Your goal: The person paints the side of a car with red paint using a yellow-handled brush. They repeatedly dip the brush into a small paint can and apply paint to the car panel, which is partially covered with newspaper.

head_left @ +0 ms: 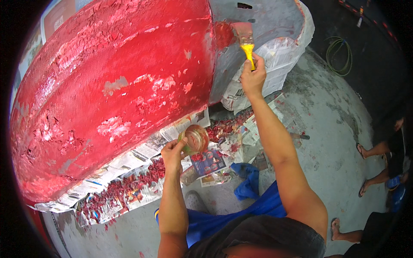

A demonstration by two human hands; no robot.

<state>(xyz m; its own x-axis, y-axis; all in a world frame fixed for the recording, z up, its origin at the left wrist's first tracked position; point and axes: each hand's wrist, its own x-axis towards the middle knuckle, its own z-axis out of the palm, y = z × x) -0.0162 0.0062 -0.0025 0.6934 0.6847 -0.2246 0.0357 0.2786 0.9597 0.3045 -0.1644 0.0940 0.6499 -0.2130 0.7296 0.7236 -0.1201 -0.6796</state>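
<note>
My right hand [254, 77] grips a paintbrush [247, 49] by its yellow handle. The wide bristles rest at a grey car body panel [232, 64], just right of a reddish smear [224, 34]. My left hand [173, 152] holds a clear round jar [197, 139] tilted, its mouth showing; reddish traces cling inside, and how much it contains I cannot tell. To the left spreads a big red car panel [159, 60], its paint wrinkled, blistered and flaking, with bare grey spots. A dark seam separates it from the grey part.
Newspaper [129, 159] lines the panel's lower edge; more newspaper [279, 56] covers the wheel. Red paint flakes [129, 185] litter the floor sheets. A blue cloth [246, 180] lies before me. A coiled hose [339, 56] sits far right. Other people's feet [363, 189] stand at right.
</note>
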